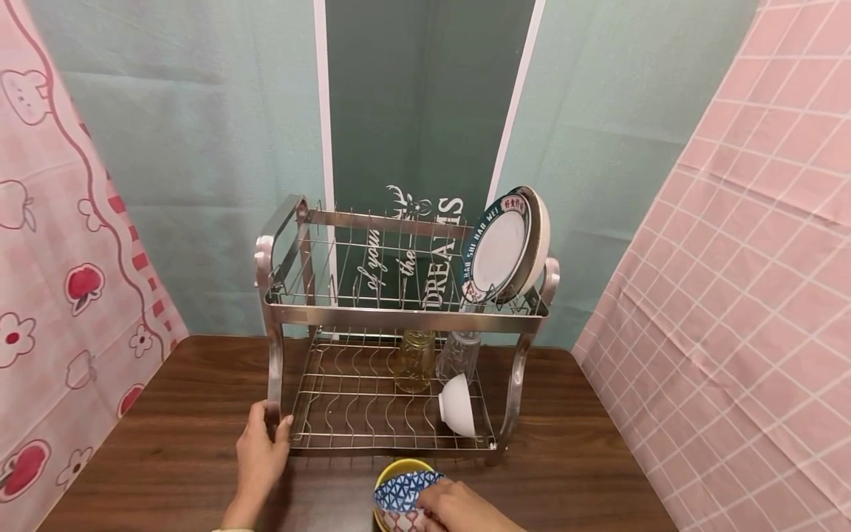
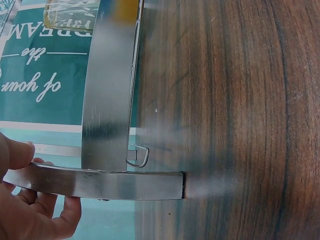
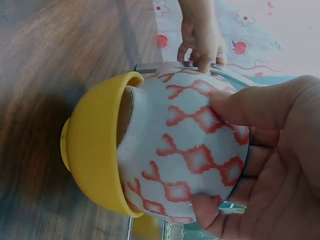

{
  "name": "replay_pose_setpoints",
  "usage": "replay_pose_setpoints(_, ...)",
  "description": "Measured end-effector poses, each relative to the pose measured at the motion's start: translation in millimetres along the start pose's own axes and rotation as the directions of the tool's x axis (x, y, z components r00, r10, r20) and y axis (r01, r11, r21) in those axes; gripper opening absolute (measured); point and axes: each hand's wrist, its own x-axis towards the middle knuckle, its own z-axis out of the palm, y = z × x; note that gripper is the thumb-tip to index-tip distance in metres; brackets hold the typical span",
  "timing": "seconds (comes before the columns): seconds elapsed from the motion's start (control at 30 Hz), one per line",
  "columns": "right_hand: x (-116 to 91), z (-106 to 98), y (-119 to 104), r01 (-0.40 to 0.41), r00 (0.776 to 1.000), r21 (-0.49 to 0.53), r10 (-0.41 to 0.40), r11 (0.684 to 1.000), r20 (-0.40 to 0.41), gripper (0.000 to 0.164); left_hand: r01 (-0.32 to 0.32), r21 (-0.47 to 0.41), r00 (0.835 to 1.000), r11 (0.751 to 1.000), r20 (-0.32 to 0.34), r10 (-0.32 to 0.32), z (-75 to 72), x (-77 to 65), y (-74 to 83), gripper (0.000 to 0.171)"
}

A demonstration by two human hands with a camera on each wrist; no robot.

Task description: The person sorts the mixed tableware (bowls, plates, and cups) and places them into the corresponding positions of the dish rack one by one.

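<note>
My left hand (image 1: pixel 261 451) grips the front left leg of the two-tier metal dish rack (image 1: pixel 412 319); in the left wrist view, thumb and fingers lie on opposite sides of the metal bar (image 2: pixel 100 184). In front of the rack, my right hand (image 1: pixel 459 506) pinches a patterned bowl (image 3: pixel 195 150), thumb on its red-and-white outside and other fingers around its rim. Blue triangles cover the inside of this bowl, seen in the head view. It is tilted, partly inside a yellow bowl (image 3: pixel 95 145) on the wooden table.
Upright at the top tier's right end stand a green-rimmed plate (image 1: pixel 499 251) and a pale bowl (image 1: pixel 541 236). Below are a yellowish glass (image 1: pixel 414 366), a clear glass (image 1: pixel 459 355) and a white bowl (image 1: pixel 457 406) on its side. Cloths hang around the table (image 1: pixel 585 443).
</note>
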Motion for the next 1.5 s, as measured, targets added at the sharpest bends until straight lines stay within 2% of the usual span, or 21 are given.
replay_pose_setpoints(0.13, 1, -6, 0, -0.022, 1.000, 0.030, 0.021, 0.999, 0.022, 0.005, 0.002, 0.001, 1.000, 1.000, 0.001, -0.002, 0.2, -0.4, -0.8, 0.034)
replay_pose_setpoints(0.3, 2, -13, 0, -0.006, 0.999, 0.041, 0.008, 0.999, -0.040, 0.008, 0.007, 0.002, 1.000, 1.000, 0.006, -0.007, 0.1, -0.2, -1.1, 0.034)
replay_pose_setpoints(0.5, 3, -21, 0, -0.068, 0.997, 0.132, 0.072, 0.989, -0.030, 0.006, 0.016, 0.003, 1.000, 1.000, 0.022, -0.016, 0.1, 0.8, -0.4, 0.034)
replay_pose_setpoints(0.73, 2, -23, 1, -0.076, 0.995, 0.123, 0.083, 0.990, -0.054, 0.001, 0.024, 0.002, 0.999, 1.000, 0.028, -0.024, -0.2, 0.9, 0.5, 0.034)
replay_pose_setpoints(0.93, -2, -20, -1, -0.140, 0.980, 0.124, 0.155, 0.982, -0.121, 0.007, 0.016, -0.002, 1.000, 1.000, 0.021, -0.016, -0.9, 0.3, -0.1, 0.034)
replay_pose_setpoints(1.0, -2, -18, 0, -0.151, 0.969, 0.151, 0.176, 0.977, -0.172, 0.005, 0.016, -0.002, 1.000, 1.000, 0.021, -0.016, -0.8, 0.4, -0.2, 0.034)
replay_pose_setpoints(1.1, 0, -14, 2, -0.118, 0.943, 0.198, 0.172, 0.973, -0.286, 0.006, 0.021, 0.000, 0.999, 1.000, 0.025, -0.021, -0.5, 0.8, 0.0, 0.034)
replay_pose_setpoints(1.27, 6, -8, 8, -0.030, 0.877, 0.237, 0.139, 0.971, -0.460, 0.012, 0.032, 0.006, 0.999, 0.999, 0.029, -0.033, -0.3, 0.6, 0.7, 0.033)
replay_pose_setpoints(1.37, 8, -4, 10, -0.029, 0.847, 0.298, 0.182, 0.954, -0.500, 0.015, 0.031, 0.008, 0.999, 0.999, 0.029, -0.031, -0.5, 0.4, 1.0, 0.033)
replay_pose_setpoints(1.5, 10, -1, 14, -0.075, 0.808, 0.395, 0.288, 0.916, -0.514, 0.021, 0.029, 0.005, 0.999, 1.000, 0.028, -0.030, -0.6, 0.5, 1.2, 0.033)
